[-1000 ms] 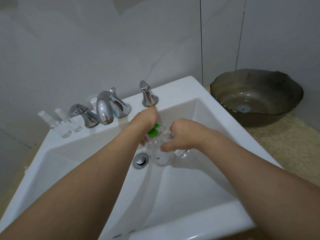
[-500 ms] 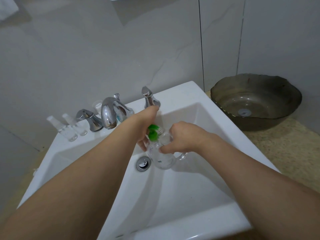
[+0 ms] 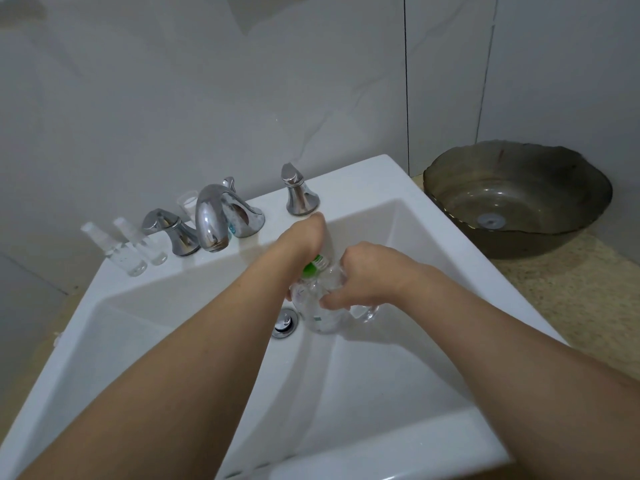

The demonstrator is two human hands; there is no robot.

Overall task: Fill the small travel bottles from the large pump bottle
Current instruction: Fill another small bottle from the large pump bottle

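Over the white sink (image 3: pixel 433 403), my left hand (image 3: pixel 303 239) grips the top of the large clear pump bottle (image 3: pixel 317 311), whose green neck (image 3: pixel 313 266) shows just below the hand. My right hand (image 3: pixel 367 273) curls round a small clear travel bottle (image 3: pixel 365 311), held against the large bottle's side; only its base shows under my fingers. Two more small travel bottles (image 3: pixel 119 252) (image 3: pixel 147 242) with clear caps stand upright on the sink ledge at the left. My left fingers are hidden behind the hand.
The chrome faucet (image 3: pixel 211 221) and its two handles (image 3: pixel 173 232) (image 3: pixel 298 195) line the back ledge, with a small clear cup (image 3: pixel 188 202) behind the spout. The drain plug (image 3: pixel 285 322) lies just left of the bottles. A dark glass bowl (image 3: pixel 450 188) stands on the speckled counter (image 3: pixel 571 306).
The view has tilted up, so the sink sits lower in the frame. Both hands keep their hold on the bottles over the drain, almost unmoved.
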